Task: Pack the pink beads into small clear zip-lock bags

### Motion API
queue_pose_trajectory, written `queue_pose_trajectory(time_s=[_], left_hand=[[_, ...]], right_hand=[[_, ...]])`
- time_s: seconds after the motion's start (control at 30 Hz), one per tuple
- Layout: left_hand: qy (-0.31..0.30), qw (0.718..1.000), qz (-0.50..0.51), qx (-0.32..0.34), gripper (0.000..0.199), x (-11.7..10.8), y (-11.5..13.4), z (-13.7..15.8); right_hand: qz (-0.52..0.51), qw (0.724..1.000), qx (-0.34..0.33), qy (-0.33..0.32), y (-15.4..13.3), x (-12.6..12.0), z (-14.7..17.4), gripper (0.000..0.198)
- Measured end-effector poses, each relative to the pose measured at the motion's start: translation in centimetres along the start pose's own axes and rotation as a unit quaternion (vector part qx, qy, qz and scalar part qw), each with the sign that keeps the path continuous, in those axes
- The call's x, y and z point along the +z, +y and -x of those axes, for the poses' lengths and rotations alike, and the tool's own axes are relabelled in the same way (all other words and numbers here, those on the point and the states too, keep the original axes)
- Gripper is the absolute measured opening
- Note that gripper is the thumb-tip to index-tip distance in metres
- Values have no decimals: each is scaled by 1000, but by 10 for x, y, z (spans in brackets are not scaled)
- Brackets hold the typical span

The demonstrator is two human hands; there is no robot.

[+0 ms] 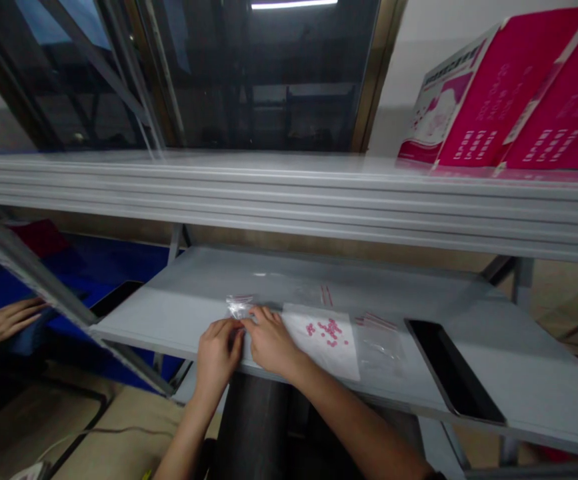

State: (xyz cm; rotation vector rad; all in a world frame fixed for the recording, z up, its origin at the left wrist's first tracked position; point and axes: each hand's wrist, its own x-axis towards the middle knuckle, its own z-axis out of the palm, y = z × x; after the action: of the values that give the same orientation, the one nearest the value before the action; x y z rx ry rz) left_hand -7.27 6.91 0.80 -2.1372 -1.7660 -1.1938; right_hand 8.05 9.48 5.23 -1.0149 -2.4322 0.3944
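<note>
Grey tabletop [193, 293]: carried the small goods in one loose row beneath an upper shelf [269, 183].
Left hand [219, 348]: lay at the front edge, fingers bent, thumb near the index finger; whether its grip was clamped on anything could not be told.
Right hand [271, 343]: reached in from the right, fingertips meeting the left hand's; the state of its grip was likewise hidden.
Clear bag [240, 304]: lay just beyond the joined fingertips, its near part covered by the fingers.
White sheet [341, 363]: lay flat just right of the right hand.
Pink pieces [331, 330]: small and round, were scattered on the sheet, most in a loose cluster.
Clear bags with red seal lines [381, 347]: rested right of the sheet.
Black tablet [453, 370]: lay slantwise farther right.
Pink cartons [493, 93]: stood on the upper shelf, at right.
Co-worker's hand [6, 325]: appeared at far left, well apart.
</note>
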Motion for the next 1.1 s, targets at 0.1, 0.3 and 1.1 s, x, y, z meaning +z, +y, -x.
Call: queue_pose_trajectory(time_s=[0.1,0.3,1.1], left_hand=[[32,999,25,17,16,-14,9,5],[88,977,181,75,19,-41,50,26],[-119,923,358,-76,18,-27,115,58]], right_hand=[[-67,995,18,67,-11,8,18,37],[-508,803,253,181,-3,2,92,33],[-638,699,324,10,2,-32,182,37]])
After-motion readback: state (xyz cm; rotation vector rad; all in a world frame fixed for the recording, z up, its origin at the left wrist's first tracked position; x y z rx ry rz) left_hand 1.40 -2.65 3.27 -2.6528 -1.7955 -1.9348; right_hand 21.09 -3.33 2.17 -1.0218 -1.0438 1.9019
